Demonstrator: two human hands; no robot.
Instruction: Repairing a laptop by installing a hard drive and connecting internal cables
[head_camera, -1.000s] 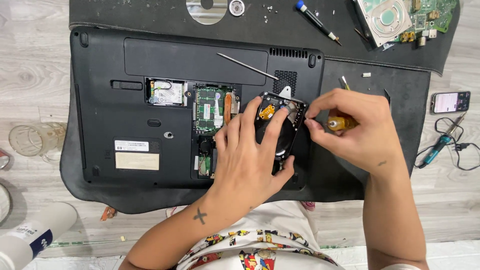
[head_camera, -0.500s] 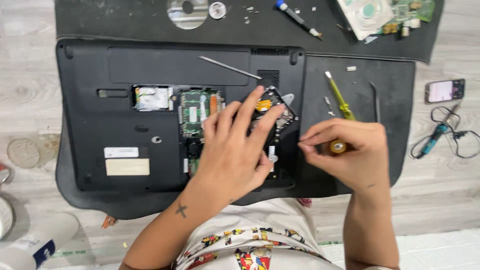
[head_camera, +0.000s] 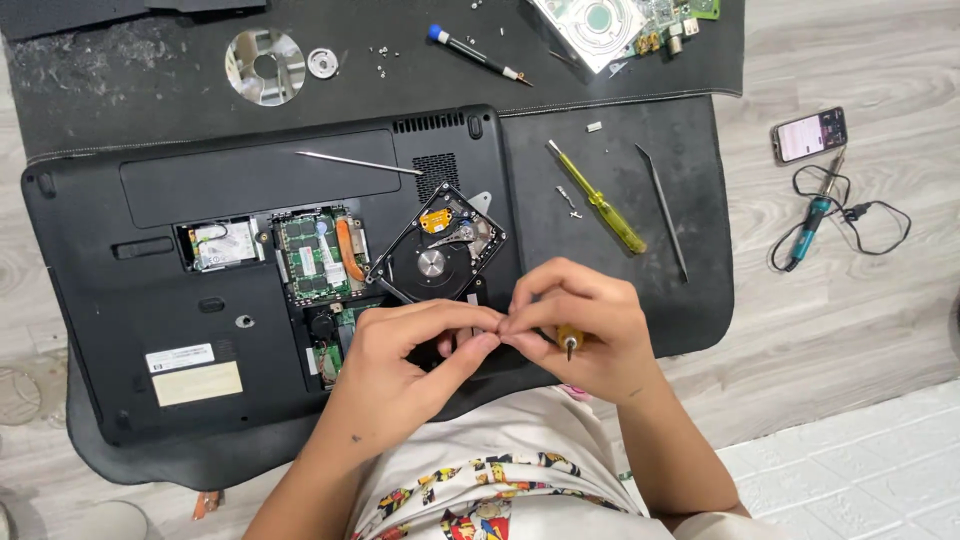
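Fingers (head_camera: 470, 345) of both hands pinched together (screwdriver (head_camera: 570, 342) in right palm); wrists low

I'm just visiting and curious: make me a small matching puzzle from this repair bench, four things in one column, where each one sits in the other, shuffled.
Things:
1. phone
2. yellow screwdriver
3. opened hard drive
4. shiny disc

Places:
A. on the upturned laptop, just above the two hands
B. on the wooden floor at the right, above a corded tool
C. top left on the dark mat
D. on the mat right of the laptop, lying slantwise

Pairs: 1-B, 2-D, 3-A, 4-C
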